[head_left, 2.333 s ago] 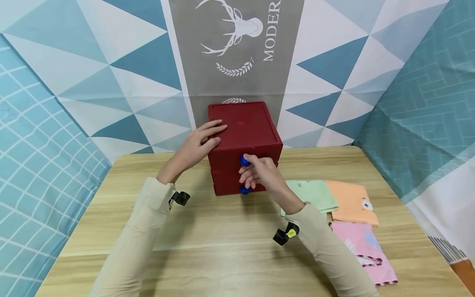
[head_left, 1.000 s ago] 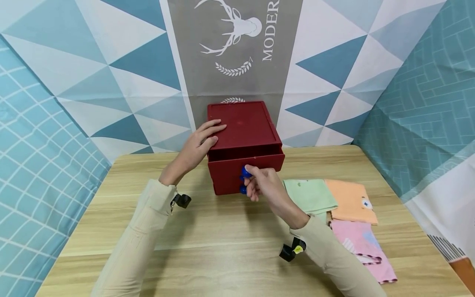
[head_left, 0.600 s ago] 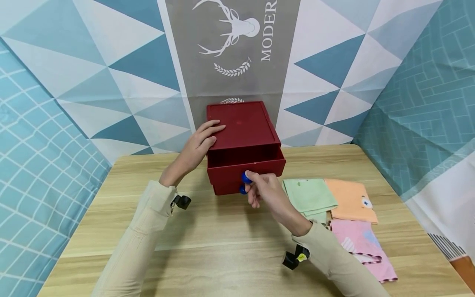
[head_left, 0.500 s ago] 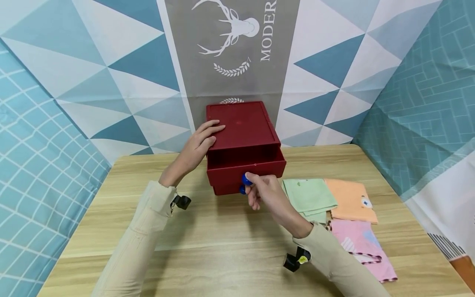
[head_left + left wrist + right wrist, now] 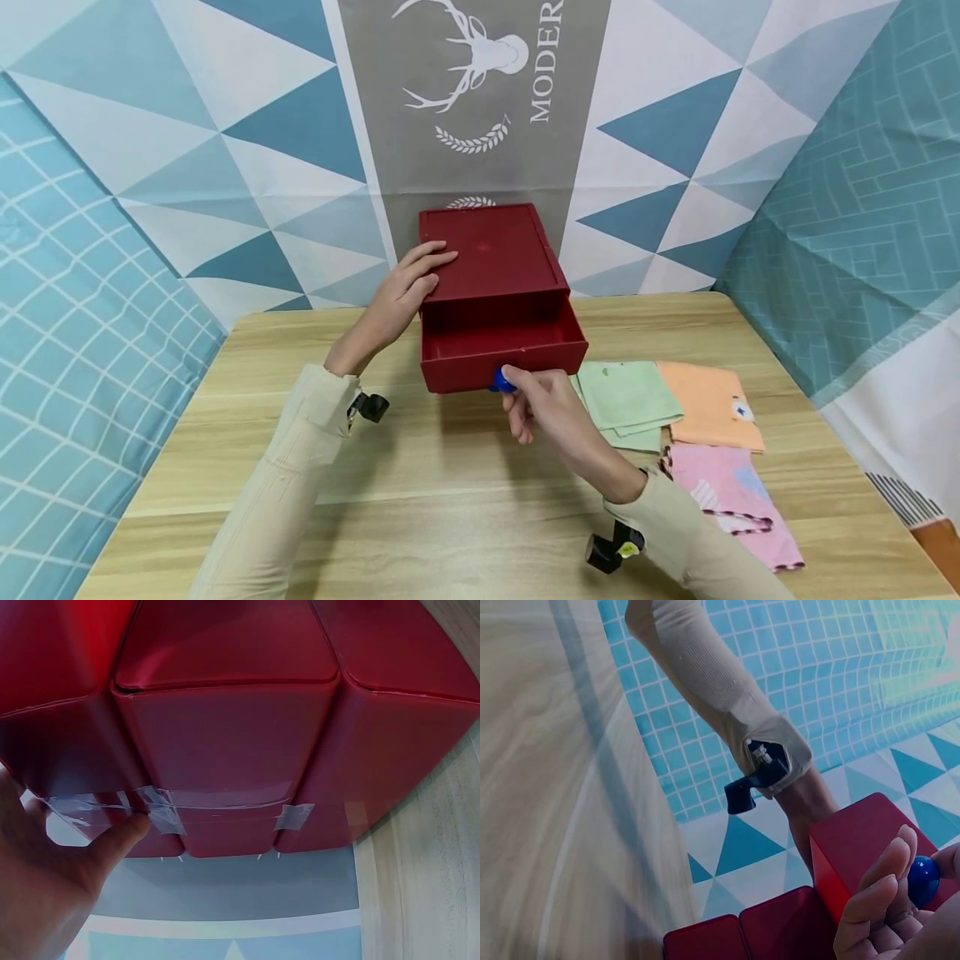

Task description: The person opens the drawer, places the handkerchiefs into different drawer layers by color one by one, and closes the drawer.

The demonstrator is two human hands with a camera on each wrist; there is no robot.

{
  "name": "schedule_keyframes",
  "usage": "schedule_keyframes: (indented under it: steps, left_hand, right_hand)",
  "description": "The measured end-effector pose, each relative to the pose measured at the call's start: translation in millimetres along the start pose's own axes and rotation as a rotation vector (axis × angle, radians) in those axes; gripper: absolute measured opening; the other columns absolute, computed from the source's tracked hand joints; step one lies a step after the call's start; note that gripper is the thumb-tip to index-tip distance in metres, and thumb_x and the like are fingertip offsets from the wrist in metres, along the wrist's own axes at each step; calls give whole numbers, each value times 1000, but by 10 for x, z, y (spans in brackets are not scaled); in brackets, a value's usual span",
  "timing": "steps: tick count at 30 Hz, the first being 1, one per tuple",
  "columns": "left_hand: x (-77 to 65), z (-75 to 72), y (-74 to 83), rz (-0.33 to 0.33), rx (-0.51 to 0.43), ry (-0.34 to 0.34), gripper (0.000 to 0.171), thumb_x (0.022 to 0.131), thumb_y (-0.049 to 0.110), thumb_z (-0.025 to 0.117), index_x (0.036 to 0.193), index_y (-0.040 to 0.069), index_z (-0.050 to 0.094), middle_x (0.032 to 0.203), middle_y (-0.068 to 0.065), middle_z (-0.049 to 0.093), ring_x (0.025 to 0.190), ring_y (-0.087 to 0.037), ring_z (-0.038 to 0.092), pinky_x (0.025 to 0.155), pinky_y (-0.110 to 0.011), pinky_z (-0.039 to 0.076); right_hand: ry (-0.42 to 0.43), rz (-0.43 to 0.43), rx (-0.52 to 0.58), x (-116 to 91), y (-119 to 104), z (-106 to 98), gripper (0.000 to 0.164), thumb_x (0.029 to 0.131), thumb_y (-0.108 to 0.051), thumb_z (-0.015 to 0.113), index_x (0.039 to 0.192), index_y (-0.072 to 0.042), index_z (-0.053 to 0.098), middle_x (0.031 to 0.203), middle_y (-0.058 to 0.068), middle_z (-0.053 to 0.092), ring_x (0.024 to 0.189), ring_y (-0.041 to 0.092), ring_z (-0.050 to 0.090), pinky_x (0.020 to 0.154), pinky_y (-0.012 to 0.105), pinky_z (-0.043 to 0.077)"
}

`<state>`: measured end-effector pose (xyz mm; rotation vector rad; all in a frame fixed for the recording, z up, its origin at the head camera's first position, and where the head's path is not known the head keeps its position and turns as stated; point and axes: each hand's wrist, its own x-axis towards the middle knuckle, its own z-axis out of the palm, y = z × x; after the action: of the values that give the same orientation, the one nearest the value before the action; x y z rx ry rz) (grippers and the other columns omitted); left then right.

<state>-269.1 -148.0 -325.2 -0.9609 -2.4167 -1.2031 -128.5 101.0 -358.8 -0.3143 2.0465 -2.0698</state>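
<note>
A red drawer cabinet (image 5: pixel 487 246) stands against the back wall, its top drawer (image 5: pixel 457 372) pulled well out with the bare inside showing. My right hand (image 5: pixel 557 410) pinches the blue round knob (image 5: pixel 503 381) of that drawer between thumb and fingers; the right wrist view shows the knob (image 5: pixel 923 881) too. My left hand (image 5: pixel 395 298) rests on the cabinet's top left edge, fingers extended over the top. In the left wrist view its thumb (image 5: pixel 124 834) lies along the side, by strips of clear tape (image 5: pixel 161 811). The drawer front hides most of the lower part.
To the right on the wooden table (image 5: pixel 420 517) lie a folded green cloth (image 5: pixel 626 396), an orange cloth (image 5: pixel 708 404) and a pink cloth (image 5: pixel 738 500). Patterned fabric walls (image 5: pixel 652 125) enclose the back and sides.
The top drawer, closed at first, has slid out toward me with my right hand drawing its knob. My left hand has stayed on the cabinet's top edge.
</note>
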Motion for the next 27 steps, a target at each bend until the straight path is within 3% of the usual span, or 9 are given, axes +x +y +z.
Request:
schedule_keyframes:
  steps: [20, 27]
  left_hand:
    - [7, 20, -9, -8, -34, -3, 44, 104, 18, 38, 145, 14, 53, 157, -4, 35, 146, -19, 26, 112, -52, 29]
    - [0, 13, 46, -5, -56, 6, 43, 103, 12, 38, 144, 7, 53, 157, -11, 34, 147, -27, 25, 113, -54, 26]
  right_hand:
    - [-67, 46, -13, -307, 25, 18, 51, 102, -40, 53, 75, 3, 60, 53, 9, 55, 44, 15, 51, 48, 28, 48]
    - [-93, 52, 7, -412, 45, 37, 49, 103, -37, 52, 75, 4, 60, 52, 7, 55, 44, 14, 51, 46, 25, 45]
